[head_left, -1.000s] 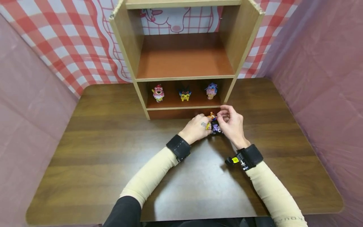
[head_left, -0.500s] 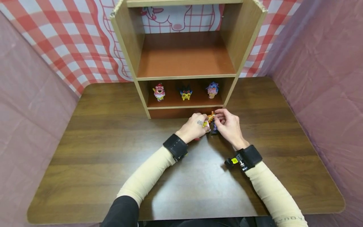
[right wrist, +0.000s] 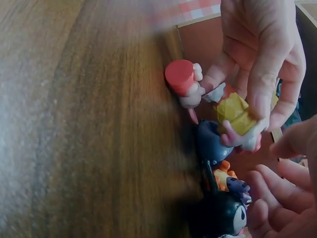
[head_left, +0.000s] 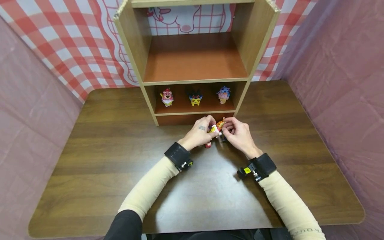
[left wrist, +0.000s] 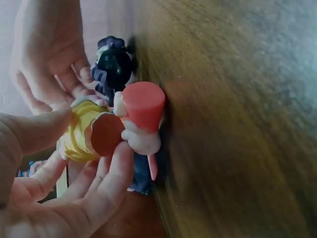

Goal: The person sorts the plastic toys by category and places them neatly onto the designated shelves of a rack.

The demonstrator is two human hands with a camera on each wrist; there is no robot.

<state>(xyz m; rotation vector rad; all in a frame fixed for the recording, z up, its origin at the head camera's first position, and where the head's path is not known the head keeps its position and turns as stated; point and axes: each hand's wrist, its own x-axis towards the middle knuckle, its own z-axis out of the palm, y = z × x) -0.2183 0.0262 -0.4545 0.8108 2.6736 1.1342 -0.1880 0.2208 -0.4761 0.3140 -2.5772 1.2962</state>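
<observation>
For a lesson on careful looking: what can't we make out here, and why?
Head: part of the orange figure, behind the right hand.
Head: top of the cabinet, past the upper edge.
Left wrist: much of the blue figure, behind the red-ended figure.
Right wrist: rest of the black figure, beyond the bottom edge.

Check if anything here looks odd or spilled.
No visible damage or spill. One untidy spot: in front of the lower shelf, a dark figure, a blue figure and a held yellow-clad figure crowd together, while the three figures on it stand spaced apart.
</observation>
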